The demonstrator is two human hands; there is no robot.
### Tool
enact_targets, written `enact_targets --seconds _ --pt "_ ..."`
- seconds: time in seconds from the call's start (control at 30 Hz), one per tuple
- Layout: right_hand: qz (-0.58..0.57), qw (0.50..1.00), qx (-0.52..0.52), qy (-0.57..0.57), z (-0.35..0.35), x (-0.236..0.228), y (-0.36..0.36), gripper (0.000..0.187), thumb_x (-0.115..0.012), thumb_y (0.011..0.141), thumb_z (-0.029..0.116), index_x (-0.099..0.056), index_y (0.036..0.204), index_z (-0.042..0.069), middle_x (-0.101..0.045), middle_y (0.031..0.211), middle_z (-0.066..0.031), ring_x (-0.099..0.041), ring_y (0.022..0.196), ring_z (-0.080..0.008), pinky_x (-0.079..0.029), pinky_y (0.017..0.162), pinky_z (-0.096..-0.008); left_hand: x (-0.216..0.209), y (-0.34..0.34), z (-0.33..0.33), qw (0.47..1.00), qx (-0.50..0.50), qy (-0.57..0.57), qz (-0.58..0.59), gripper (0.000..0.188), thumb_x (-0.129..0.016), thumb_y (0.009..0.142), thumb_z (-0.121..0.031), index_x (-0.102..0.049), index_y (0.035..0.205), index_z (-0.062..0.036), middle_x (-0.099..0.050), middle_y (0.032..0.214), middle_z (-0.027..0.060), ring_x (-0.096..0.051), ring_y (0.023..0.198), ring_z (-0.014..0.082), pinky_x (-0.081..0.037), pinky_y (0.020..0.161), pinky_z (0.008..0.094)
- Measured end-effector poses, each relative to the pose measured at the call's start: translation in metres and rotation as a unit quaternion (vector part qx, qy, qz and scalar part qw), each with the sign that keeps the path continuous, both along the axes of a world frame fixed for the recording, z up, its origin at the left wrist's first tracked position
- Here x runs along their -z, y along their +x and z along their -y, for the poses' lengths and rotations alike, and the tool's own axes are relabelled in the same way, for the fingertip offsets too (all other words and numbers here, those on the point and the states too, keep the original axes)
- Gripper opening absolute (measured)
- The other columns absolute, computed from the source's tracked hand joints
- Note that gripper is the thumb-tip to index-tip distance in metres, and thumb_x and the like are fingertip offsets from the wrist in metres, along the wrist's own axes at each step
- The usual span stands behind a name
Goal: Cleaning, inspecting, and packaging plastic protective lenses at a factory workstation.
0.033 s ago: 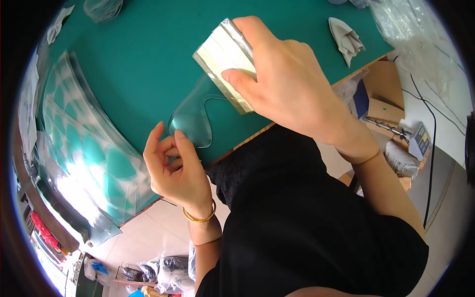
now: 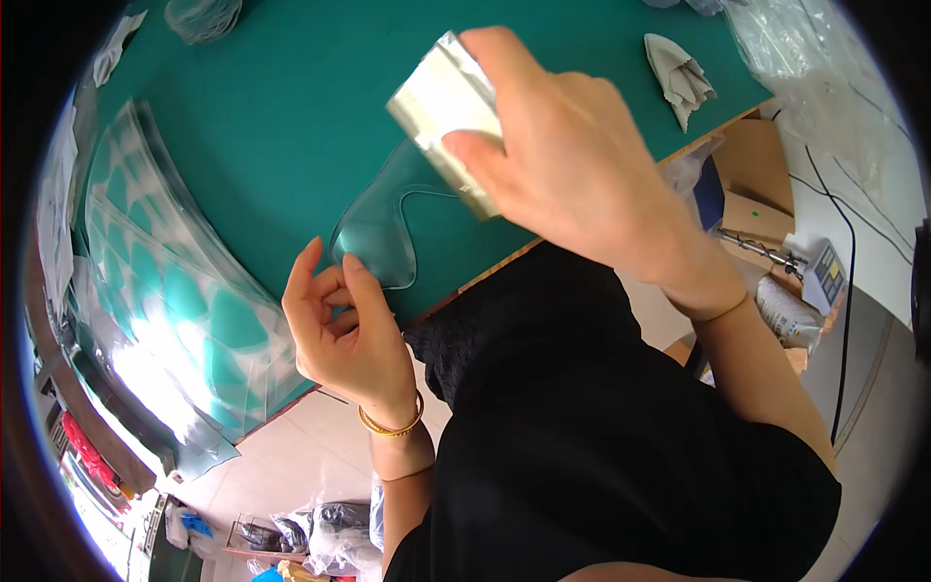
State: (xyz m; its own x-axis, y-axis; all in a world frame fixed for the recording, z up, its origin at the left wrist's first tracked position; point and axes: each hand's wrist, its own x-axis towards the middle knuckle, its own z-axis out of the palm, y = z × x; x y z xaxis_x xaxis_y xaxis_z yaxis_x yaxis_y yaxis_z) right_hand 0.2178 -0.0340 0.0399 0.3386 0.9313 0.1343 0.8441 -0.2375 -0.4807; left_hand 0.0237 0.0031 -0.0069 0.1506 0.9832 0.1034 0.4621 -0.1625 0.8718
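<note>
A clear, curved plastic lens [image 2: 378, 242] with a notch in its near edge lies at the edge of the green table. My left hand [image 2: 349, 330] is closed at the lens's left end, thumb on its rim and other fingers curled beneath; the index finger sticks out free. My right hand [image 2: 582, 170] grips a pale yellow rectangular block [image 2: 441, 102] with shiny silvery edges, thumb on its face and fingers behind. The block is over the lens's right part and hides it; whether the two touch I cannot tell. The block and right fingers are slightly blurred.
Large clear plastic sheets with lens-shaped cutouts [image 2: 184, 281] lie at the left of the green table [image 2: 281, 107]. A stack of clear pieces [image 2: 202, 17] sits at the far left. A crumpled whitish cloth [image 2: 677, 80] lies at the right, near clear plastic bags [image 2: 795, 58] and a cardboard box [image 2: 756, 175].
My right hand has shifted slightly right with the block, which is tilted a little differently. My left hand and the lens have stayed in place.
</note>
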Motion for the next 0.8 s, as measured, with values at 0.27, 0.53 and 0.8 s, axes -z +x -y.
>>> enact_targets --seconds 0.27,0.53,0.8 --pt "0.01 0.998 0.034 -0.043 0.01 -0.019 0.027 0.029 -0.065 0.084 0.009 -0.05 0.102 -0.008 -0.065 0.07 -0.0242 -0.066 0.063 -0.0404 -0.053 0.055 -0.0451 -0.004 0.002 -0.001 1.0 0.009 0.004 -0.002 0.028 -0.067 0.088 0.003 -0.062 0.116 0.0025 -0.065 0.073 0.0038 -0.053 0.058 0.0039 -0.041 0.048 0.0161" --pt "-0.167 0.983 0.036 -0.066 0.009 0.006 0.024 0.045 -0.069 0.089 0.021 -0.048 0.119 -0.006 -0.067 0.09 -0.0241 -0.069 0.077 -0.0313 -0.052 0.068 -0.0348 -0.006 0.002 0.0 1.0 0.012 -0.014 0.01 0.03 -0.066 0.088 0.003 -0.062 0.118 0.0026 -0.064 0.076 0.0038 -0.054 0.061 0.0039 -0.042 0.051 0.0169" --pt "-0.221 0.971 0.025 -0.092 -0.002 0.012 0.023 0.038 -0.07 0.088 0.018 -0.046 0.106 -0.005 -0.065 0.086 -0.0236 -0.066 0.074 -0.0329 -0.05 0.066 -0.0391 -0.03 0.013 0.007 0.997 0.025 -0.018 0.068 0.037 -0.067 0.088 0.005 -0.057 0.124 0.0021 -0.065 0.087 0.0068 -0.056 0.061 0.006 -0.044 0.054 0.0182"
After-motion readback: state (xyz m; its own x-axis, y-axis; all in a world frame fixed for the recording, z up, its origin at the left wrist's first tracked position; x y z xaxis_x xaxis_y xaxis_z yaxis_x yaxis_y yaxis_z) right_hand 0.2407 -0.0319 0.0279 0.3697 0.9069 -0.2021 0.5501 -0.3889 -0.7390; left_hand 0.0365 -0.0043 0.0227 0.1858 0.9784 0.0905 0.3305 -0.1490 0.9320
